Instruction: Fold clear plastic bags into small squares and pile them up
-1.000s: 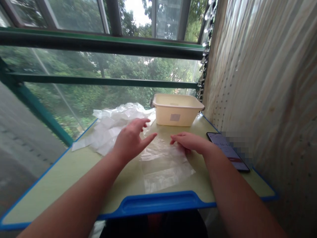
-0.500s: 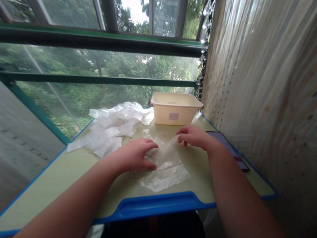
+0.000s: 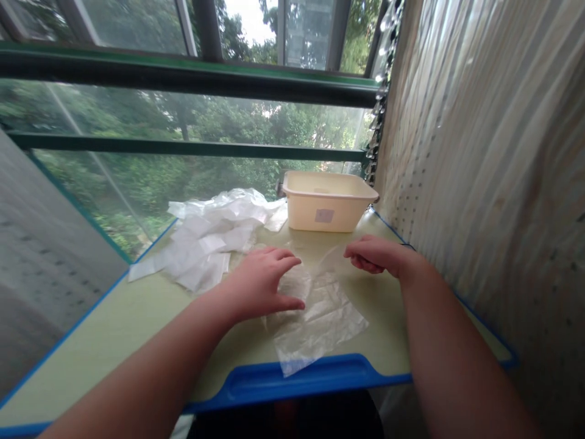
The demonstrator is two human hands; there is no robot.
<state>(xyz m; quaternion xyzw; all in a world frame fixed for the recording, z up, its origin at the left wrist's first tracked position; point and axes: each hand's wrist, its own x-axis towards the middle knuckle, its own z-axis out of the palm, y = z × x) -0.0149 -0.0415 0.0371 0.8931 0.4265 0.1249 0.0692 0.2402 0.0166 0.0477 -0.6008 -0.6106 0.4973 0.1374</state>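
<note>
A thin, clear, crumpled plastic bag (image 3: 322,317) lies on the pale green table, its near corner over the blue front edge. My left hand (image 3: 269,280) is at the bag's left side, thumb and fingers apart, holding nothing. To the right, my right hand (image 3: 370,253) is closed in a pinch on the bag's upper right corner, which is pulled up toward it. Left of my left hand's fingers is a loose heap of white and clear plastic bags (image 3: 205,238).
At the back of the table stands a cream plastic bin (image 3: 329,210) with a small label. A phone (image 3: 408,246) is mostly hidden behind my right wrist. The table's blue rim (image 3: 301,375) has a raised tray in front. A patterned curtain (image 3: 479,152) hangs at the right.
My right hand has moved right and its fingers have closed further, drawing the bag's corner along. The bag has spread toward the front edge. My left hand has shifted slightly right.
</note>
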